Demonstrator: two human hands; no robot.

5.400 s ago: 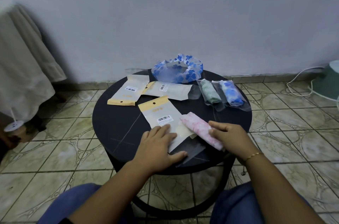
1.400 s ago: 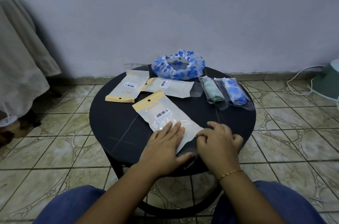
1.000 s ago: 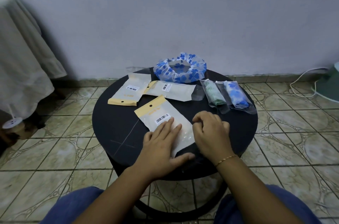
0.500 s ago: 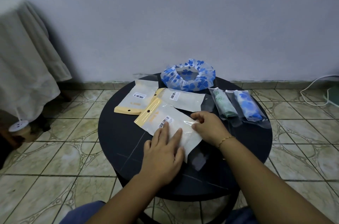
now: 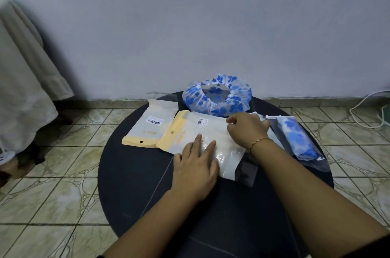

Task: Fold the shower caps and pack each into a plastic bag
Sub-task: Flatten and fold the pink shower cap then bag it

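My left hand (image 5: 195, 171) lies flat on the filled plastic bag (image 5: 213, 145) at the middle of the round table (image 5: 135, 173), fingers straight and slightly spread. My right hand (image 5: 247, 129) sits at the bag's far edge, fingers curled; whether they pinch it, I cannot tell. An unfolded blue-flowered shower cap (image 5: 217, 97) rests at the table's far edge; a packed blue cap (image 5: 295, 137) lies by the right edge.
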